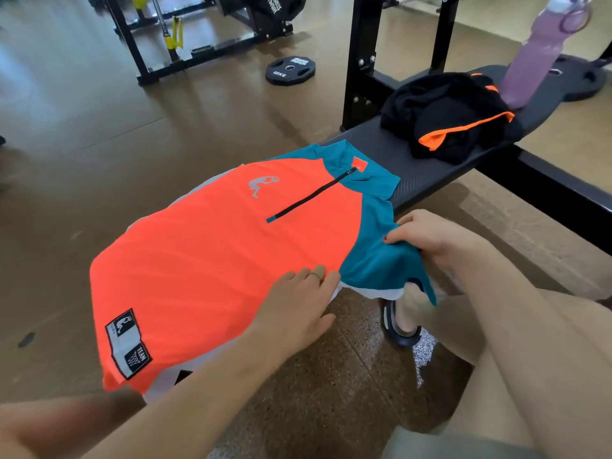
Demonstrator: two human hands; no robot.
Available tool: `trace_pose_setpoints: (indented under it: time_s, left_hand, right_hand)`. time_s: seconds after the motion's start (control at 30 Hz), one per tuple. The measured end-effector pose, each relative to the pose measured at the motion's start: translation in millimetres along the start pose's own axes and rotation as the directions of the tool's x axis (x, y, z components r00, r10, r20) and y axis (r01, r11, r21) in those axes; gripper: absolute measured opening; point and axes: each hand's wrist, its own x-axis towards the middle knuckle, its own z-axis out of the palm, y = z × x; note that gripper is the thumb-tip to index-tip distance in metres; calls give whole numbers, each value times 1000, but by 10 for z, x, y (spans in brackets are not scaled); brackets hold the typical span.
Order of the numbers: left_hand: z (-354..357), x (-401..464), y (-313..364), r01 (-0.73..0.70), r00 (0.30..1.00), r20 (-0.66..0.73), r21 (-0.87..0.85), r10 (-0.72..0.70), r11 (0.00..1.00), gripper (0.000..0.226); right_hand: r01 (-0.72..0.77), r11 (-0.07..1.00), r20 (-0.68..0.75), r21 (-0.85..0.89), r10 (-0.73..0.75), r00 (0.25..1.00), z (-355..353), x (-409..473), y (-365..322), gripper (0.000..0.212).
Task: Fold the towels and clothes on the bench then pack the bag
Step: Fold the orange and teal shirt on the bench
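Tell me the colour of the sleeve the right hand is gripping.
Teal. The sleeve, pinched by the right hand, shows in the head view, the only one.

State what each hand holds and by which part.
The right hand pinches the orange and teal shirt by its teal sleeve. The left hand holds nothing; it rests flat on the shirt.
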Motion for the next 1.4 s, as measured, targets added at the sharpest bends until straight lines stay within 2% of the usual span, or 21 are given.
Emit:
trace_pose_setpoints:
  time_s: [0.07, 0.13, 0.17, 0.2, 0.3, 0.4, 0.47, 0.5, 0.53, 0.6, 0.63, 0.73, 0.8, 0.87, 0.97, 1.07, 1.2, 1.27, 1.33, 1.4]
  left_hand:
    - [-117, 161, 164, 112, 993, 53, -300, -101, 947, 58]
    - [-202, 320, 295, 244, 969, 130, -626, -209, 741, 64]
    - [-217, 394, 349, 287, 956, 167, -712, -242, 641, 67]
    - [-229, 460, 403, 312, 946, 189, -748, -263, 585, 70]
    - [-230, 595, 549, 375, 912, 212, -779, -352, 503, 79]
    - [-190, 705, 642, 480, 828, 310, -823, -467, 304, 85]
    - [-162, 746, 678, 521, 795, 373, -823, -478, 224, 92]
    - [-154, 745, 687, 517, 798, 367, -825, -479, 228, 88]
    - [-125, 744, 677, 504, 805, 344, -826, -482, 251, 74]
    - [-113, 717, 615, 496, 820, 335, -820, -464, 285, 33]
    - [-113, 699, 568, 503, 821, 366, -826, -439, 253, 21]
    - [-180, 585, 417, 545, 794, 503, -838, -341, 33, 26]
    - [-257, 505, 289, 555, 773, 531, -831, -346, -37, 30]
    - [-347, 435, 152, 551, 763, 517, -834, -388, -28, 27]
    - [-414, 370, 63, 570, 781, 501, -816, -372, 97, 9]
    - [-333, 406, 151, 583, 791, 484, -782, -373, 222, 37]
    - [-192, 582, 294, 564, 747, 392, -802, -537, 199, 42]
    - [-147, 660, 360, 535, 743, 358, -825, -565, 182, 33]
    - [-78, 722, 425, 528, 755, 338, -821, -562, 217, 38]
    - [-14, 773, 468, 555, 762, 357, -790, -541, 260, 35]
  right_hand:
    - [28, 997, 61, 66, -32, 998, 56, -12, -52, 46]
    - [35, 992, 126, 119, -50, 991, 104, -45, -94, 65]
    - [37, 991, 154, 125, -56, 986, 129, -77, -122, 68]
    - [38, 991, 164, 130, -59, 985, 152, -103, -149, 68]
    - [39, 968, 166, 250, -82, 983, 217, -154, -222, 58]
    - [46, 954, 155, 297, -96, 983, 273, -121, -249, 46]
    - [46, 956, 153, 289, -94, 984, 286, -87, -258, 46]
    - [39, 955, 156, 293, -88, 984, 285, -80, -264, 45]
    - [25, 949, 162, 314, -79, 984, 283, -77, -273, 42]
    - [28, 939, 186, 344, -98, 978, 269, -85, -277, 28]
    - [43, 944, 190, 327, -110, 976, 264, -96, -278, 24]
    - [127, 971, 120, 203, -153, 981, 252, -91, -276, 19]
    - [163, 964, 40, 211, -175, 984, 255, -50, -280, 17]
    - [172, 947, 0, 270, -179, 984, 273, -14, -303, 19]
    - [105, 882, 71, 459, -154, 986, 353, -20, -371, 32]
    - [60, 857, 145, 512, -155, 977, 430, -59, -435, 32]
    - [57, 888, 159, 456, -144, 977, 449, -53, -459, 32]
    - [60, 921, 128, 385, -118, 985, 434, -35, -458, 36]
    - [101, 970, 62, 222, -118, 991, 420, -42, -457, 34]
    - [183, 968, -71, -170, -197, 978, 384, -86, -439, 28]
